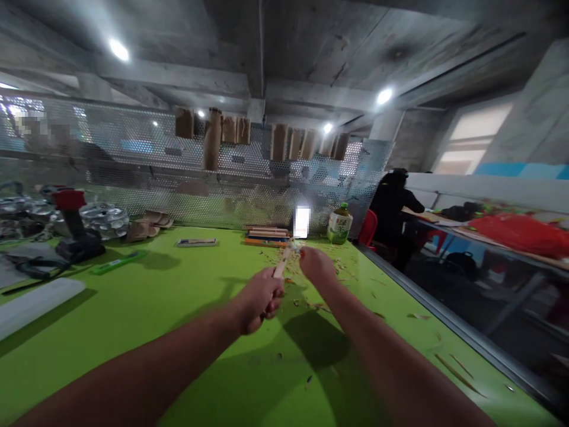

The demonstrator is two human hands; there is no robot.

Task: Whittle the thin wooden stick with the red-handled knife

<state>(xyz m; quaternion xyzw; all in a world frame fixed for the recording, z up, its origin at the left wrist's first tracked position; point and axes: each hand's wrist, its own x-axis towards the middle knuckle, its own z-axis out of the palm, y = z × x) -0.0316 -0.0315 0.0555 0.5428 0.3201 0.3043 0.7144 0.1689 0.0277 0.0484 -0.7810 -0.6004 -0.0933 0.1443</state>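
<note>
My left hand (262, 298) is wrapped round a pale wooden stick (281, 264), which tilts up and away from me. Just right of the stick's far end, my right hand (317, 267) is closed in a fist. A small reddish bit shows at its fingers, but what it grips is too blurred to name. Wood shavings (344, 262) lie scattered on the green tabletop (178, 296) beneath and around both hands. Beyond the stick's tip is a stack of thin strips (267, 235), beside a bright phone-like screen (303, 222).
A green-capped bottle (339, 224) stands at the back right. A white roll (40, 302), a green packet (118, 262) and a red-and-black power tool (73, 225) lie left. Behind stands a perforated metal screen (249, 193). A person in black (391, 204) sits beyond the table's right edge.
</note>
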